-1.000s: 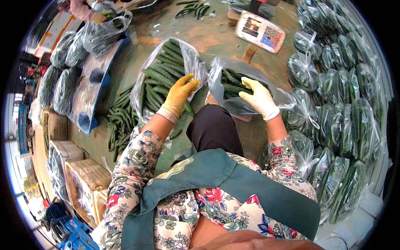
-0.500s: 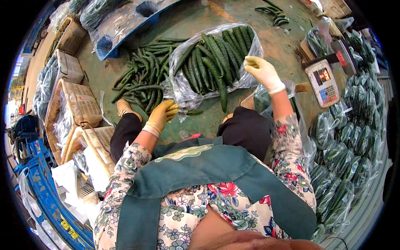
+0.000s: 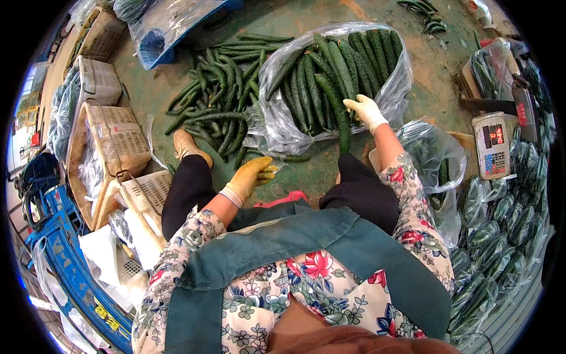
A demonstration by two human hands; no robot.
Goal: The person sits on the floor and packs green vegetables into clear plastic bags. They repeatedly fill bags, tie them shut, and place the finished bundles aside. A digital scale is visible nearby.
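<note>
My right hand (image 3: 367, 112), in a pale glove, is over the near right side of a large clear plastic bag (image 3: 277, 133). Its fingers are parted, and their tips reach the side of a long cucumber (image 3: 344, 127) that sticks out over the bag's near edge; I cannot tell if they touch it. Dark green cucumbers (image 3: 309, 88) lie side by side in the bag. My left hand (image 3: 252, 177), in a yellow glove, hangs open with nothing in it, just nearer than a loose heap of cucumbers (image 3: 215, 88) on the floor.
To the left stand plastic crates (image 3: 121, 138) and a blue cart (image 3: 65, 236). A blue pallet (image 3: 177, 29) lies at the back left. On the right are a digital scale (image 3: 492, 144), a clear bag of cucumbers (image 3: 433, 150) by my knee, and many bagged cucumbers (image 3: 486, 236).
My right hand has come down from the bag's right rim to the jutting cucumber. My left hand stays low and empty. The whole view has shifted slightly.
</note>
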